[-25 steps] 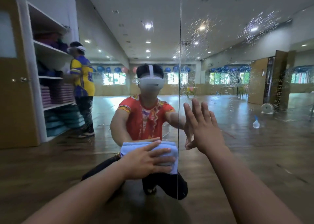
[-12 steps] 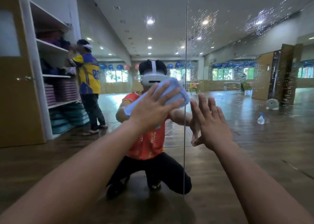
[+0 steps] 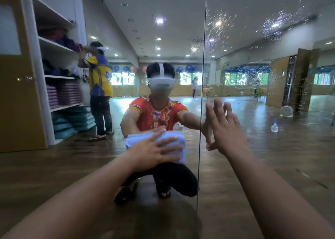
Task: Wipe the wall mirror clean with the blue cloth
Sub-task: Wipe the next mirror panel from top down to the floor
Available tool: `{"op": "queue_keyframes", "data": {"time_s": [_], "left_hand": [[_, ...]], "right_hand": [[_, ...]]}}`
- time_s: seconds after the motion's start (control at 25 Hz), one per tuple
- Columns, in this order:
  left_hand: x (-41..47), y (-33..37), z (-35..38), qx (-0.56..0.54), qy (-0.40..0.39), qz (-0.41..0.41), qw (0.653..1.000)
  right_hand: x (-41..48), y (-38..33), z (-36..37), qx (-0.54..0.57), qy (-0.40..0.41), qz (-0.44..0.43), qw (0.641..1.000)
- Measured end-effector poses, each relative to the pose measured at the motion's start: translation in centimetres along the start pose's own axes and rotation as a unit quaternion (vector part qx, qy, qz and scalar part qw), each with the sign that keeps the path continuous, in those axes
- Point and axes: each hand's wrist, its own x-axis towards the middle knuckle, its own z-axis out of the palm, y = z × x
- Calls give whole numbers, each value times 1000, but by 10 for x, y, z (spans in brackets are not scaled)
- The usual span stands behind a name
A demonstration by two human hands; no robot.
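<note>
The wall mirror (image 3: 272, 166) fills the view, with a vertical seam just right of centre. Spray droplets speckle its upper right panel. My left hand (image 3: 154, 151) lies flat with spread fingers on the folded blue cloth (image 3: 174, 139), pressing it against the glass left of the seam, at chest height of my reflection. My right hand (image 3: 224, 128) rests flat on the right panel, fingers straight and pointing up, meeting its own reflection.
A white shelf unit (image 3: 41, 79) with stacked mats and a brown door (image 3: 16, 93) stand at the left. Reflected in the glass are another person (image 3: 99, 86) at the shelves, a spray bottle (image 3: 274, 125) on the wooden floor and a fan (image 3: 286, 111).
My left hand has swept the cloth down from head height of my reflection to chest height, after going up from there a second ago. My right hand stays planted on the glass.
</note>
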Motion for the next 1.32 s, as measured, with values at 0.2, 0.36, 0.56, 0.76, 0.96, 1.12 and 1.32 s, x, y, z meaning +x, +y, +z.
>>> {"op": "queue_keyframes", "data": {"time_s": [0.2,0.36,0.56,0.76,0.96,1.12,1.32], "left_hand": [[-34,-119,-43,34,40,-177,983],[-41,-131,-40,17,95,-238,966],[-63,-47,-3,-40,138,-242,960],[-129,24,23,-58,38,-17,997],[-138,-27,9,-31,28,-2,999],[-119,-114,-27,25,68,-168,983],[-84,-136,-38,9,155,-324,933]], "right_hand": [[-12,-27,0,66,27,-34,997],[-17,-67,12,63,113,-103,986],[-21,-113,46,102,102,-80,986],[-21,-125,59,91,68,-31,993],[-21,-128,54,80,36,-24,996],[-23,-131,49,92,13,-21,995],[-22,-131,50,83,19,-12,996]]}}
